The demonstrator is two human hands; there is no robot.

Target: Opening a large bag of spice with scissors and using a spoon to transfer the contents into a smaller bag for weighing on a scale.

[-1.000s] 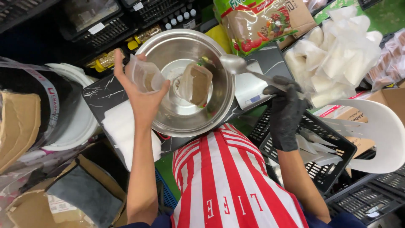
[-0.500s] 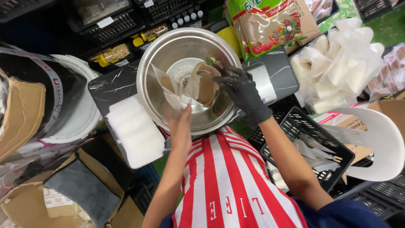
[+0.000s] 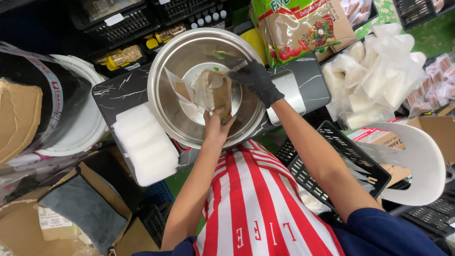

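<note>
L hand point(image 3: 217, 124) gripping clear bag point(image 3: 208, 92), gloved R hand point(image 3: 256, 81) clutching spoon point(image 3: 237, 66), both w/in steel bowl point(image 3: 163, 109) rim.

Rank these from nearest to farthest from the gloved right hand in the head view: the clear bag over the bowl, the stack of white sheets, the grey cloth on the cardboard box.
From the right hand:
1. Clear bag: just to its left over the steel bowl, pinched by the left hand.
2. Stack of white sheets: further left, beside the bowl.
3. Grey cloth: lower left corner, on the cardboard box.

Bowl point(image 3: 166, 61) rim rings hands; spice bag point(image 3: 303, 28), crates crowd behind
</note>
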